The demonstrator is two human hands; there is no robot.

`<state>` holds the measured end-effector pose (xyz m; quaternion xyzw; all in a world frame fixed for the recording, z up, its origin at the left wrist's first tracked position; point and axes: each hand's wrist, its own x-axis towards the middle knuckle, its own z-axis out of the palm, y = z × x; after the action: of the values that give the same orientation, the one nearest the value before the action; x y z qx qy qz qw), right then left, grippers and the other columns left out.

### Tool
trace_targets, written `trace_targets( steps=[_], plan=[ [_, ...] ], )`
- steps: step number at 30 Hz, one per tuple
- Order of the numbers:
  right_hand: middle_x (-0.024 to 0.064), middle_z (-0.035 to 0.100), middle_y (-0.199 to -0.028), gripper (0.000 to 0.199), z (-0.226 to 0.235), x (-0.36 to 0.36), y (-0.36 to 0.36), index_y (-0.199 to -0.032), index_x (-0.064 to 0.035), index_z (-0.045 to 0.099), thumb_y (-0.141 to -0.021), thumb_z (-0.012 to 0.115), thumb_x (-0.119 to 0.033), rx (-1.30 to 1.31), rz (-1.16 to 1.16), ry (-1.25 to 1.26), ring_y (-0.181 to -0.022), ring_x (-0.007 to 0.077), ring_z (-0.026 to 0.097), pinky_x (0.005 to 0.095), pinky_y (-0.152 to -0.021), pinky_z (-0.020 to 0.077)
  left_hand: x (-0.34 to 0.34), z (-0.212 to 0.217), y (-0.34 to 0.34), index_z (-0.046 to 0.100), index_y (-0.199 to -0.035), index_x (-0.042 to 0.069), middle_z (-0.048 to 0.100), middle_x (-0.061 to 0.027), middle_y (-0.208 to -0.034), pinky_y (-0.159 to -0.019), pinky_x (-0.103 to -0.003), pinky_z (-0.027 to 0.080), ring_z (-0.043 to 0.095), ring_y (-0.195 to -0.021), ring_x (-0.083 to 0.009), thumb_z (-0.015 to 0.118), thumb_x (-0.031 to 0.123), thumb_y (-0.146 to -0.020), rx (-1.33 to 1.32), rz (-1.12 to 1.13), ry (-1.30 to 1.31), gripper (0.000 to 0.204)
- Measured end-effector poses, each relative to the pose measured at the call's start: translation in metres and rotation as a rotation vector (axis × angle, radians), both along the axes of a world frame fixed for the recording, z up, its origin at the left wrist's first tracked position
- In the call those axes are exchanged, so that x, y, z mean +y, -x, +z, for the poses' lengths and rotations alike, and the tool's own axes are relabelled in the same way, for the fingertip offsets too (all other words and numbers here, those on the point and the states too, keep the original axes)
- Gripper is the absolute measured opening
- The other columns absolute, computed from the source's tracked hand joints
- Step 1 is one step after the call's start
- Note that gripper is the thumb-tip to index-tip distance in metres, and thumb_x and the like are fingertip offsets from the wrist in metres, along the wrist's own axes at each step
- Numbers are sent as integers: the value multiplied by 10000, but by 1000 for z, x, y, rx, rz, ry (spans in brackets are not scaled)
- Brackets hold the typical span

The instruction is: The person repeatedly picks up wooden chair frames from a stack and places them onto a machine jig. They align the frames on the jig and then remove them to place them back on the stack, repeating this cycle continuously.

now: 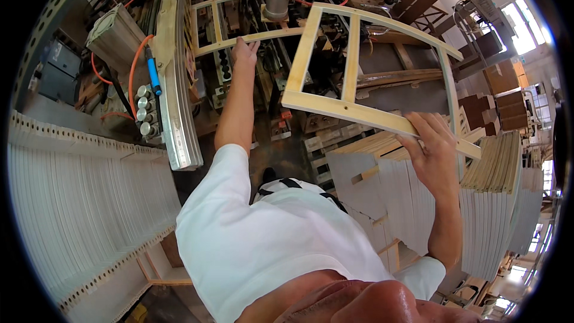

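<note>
Far left of the frame: long row of white panels (89,182) on edge. Upper left: upright beam (169,78), blue handheld tool (153,76) hanging beside it. Right of that, top centre-left: left hand (244,52) at the near rail of the machine frame (216,23), a pale wood ladder-type piece lying in the rig. Fingers spread, not wrapped round the rail; can't tell if it's pressing or just resting. Grey metal cylinder (277,5) sits right by that frame's far end, top centre. Upper right of centre: held frame (351,60), similar pale wood, tilted, off to the side of the machine. Right hand (428,137) pinches its lower rail, fingers over the top, thumb on the near side. Lower right: more grey-white panels (412,203) below it

Reads to me as a swap at the rig, one frame out or waiting, one in. Can't tell which. Next move probably wants the right grip kept firm, held frame swung clear of the cylinder, left fingers off the rail before anything clamps
</note>
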<state>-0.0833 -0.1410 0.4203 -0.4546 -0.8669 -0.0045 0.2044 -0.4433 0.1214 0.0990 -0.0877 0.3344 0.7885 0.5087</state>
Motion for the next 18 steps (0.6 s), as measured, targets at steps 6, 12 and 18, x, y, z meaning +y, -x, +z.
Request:
trace_targets(
  steps=[6, 12, 18],
  plan=[
    [141, 630, -919, 323, -33, 24, 11, -1020, 34, 632, -719, 730, -32, 61, 128, 38, -810, 294, 572, 363, -700, 469, -77, -5, -48, 379, -1281, -115, 467, -252, -1281, -971, -466, 511, 481, -1222, -390, 434, 230, -1006, 96, -96, 69, 444],
    [112, 635, -893, 296, -75, 39, 27, -992, -14, 645, -721, 730, -98, 112, 270, 45, -825, 299, 580, 384, -722, 467, -145, -41, -101, 528, -1145, 14, 601, -118, -993, -739, -411, 551, 636, -868, -288, 549, 212, -947, 253, 19, -95, 281],
    [106, 621, -850, 290, -124, 57, 50, -982, -22, 640, -730, 716, -143, 113, 456, -31, -796, 290, 565, 387, -700, 468, -240, -10, -156, 486, -1180, -11, 578, -133, -1135, -899, -426, 526, 599, -1030, -282, 479, 185, -991, 22, -12, -101, 273]
  ],
)
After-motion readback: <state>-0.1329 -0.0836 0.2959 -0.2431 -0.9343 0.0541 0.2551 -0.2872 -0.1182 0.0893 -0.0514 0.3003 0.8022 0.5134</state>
